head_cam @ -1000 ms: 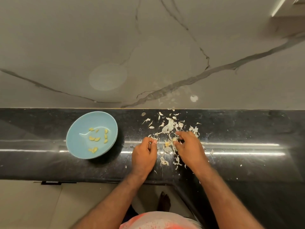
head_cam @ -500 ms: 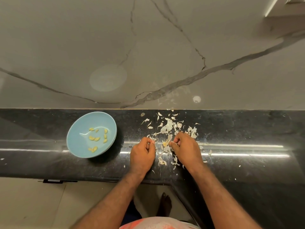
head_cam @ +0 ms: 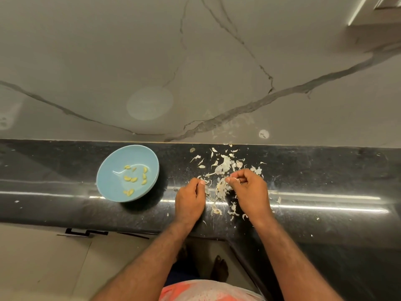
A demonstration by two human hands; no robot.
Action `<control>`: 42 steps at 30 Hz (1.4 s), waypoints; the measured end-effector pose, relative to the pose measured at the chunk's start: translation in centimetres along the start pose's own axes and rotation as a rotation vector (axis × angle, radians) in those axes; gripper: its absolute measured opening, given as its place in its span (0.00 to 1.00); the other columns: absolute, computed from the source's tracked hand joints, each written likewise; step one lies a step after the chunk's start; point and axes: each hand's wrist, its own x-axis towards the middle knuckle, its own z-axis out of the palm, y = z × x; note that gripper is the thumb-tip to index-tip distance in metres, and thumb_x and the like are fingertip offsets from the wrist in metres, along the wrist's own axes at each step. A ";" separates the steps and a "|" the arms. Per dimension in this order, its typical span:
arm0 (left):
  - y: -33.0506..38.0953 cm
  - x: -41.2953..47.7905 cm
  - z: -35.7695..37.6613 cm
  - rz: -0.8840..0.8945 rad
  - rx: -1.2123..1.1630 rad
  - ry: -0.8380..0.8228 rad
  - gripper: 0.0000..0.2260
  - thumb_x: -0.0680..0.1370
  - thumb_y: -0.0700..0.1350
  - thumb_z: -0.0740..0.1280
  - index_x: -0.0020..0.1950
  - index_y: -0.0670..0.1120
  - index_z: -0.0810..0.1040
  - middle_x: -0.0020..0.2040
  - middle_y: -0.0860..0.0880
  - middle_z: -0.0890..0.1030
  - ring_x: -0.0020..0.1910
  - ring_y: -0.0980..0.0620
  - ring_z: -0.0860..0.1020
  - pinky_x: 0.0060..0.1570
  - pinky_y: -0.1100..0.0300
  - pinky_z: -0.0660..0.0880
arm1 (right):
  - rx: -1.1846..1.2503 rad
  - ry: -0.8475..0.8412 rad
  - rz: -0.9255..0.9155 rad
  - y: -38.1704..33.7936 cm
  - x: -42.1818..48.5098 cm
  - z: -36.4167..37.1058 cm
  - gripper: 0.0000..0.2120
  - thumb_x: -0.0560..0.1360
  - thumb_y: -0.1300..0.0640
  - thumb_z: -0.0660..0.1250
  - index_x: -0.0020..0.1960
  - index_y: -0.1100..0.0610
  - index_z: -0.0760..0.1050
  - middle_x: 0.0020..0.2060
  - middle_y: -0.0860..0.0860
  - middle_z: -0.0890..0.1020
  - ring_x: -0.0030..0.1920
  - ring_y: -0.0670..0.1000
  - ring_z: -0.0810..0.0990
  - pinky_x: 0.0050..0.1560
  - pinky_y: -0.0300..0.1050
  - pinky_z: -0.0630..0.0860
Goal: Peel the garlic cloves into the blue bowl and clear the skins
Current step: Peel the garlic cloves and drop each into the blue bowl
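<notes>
1. A person stands at a dark, glossy bench (head_cam: 65, 205), seen from above. Both forearms reach in from the bottom of the view.
2. The blue bowl (head_cam: 108, 181) sits on the bench to the left, apart from the hands. It holds about a dozen peeled yellow garlic cloves (head_cam: 133, 179). Its spot probably keeps the cloves clear of the litter.
3. Pale, papery skins (head_cam: 223, 168) are strewn right of the bowl, from the wall line toward the front edge. They are thickest between the two hands.
4. The left hand (head_cam: 189, 200) rests low at the left side of the pile, fingers curled and thumb meeting fingertip. Whether it holds anything cannot be told.
5. The right hand (head_cam: 251, 192) sits at the right side of the pile, with thumb and forefinger pinched narrowly on a pale scrap of skin. No unpeeled clove can be made out.
6. With a hand on each flank, the person looks set to gather the skins inward, so the clearing step seems underway.
7. The marbled wall (head_cam: 195, 61) closes off the back. The front edge drops to the floor near the wrists, so stray flakes could slip off. Open bench runs far to the right.
</notes>
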 end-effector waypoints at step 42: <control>10.7 5.1 -9.6 -0.211 -1.026 -0.461 0.05 0.77 0.37 0.68 0.50 0.38 0.83 0.41 0.43 0.84 0.38 0.52 0.81 0.40 0.62 0.79 | -0.098 0.097 -0.198 -9.5 -0.3 -1.9 0.08 0.77 0.59 0.71 0.52 0.48 0.84 0.49 0.40 0.82 0.49 0.37 0.80 0.50 0.34 0.75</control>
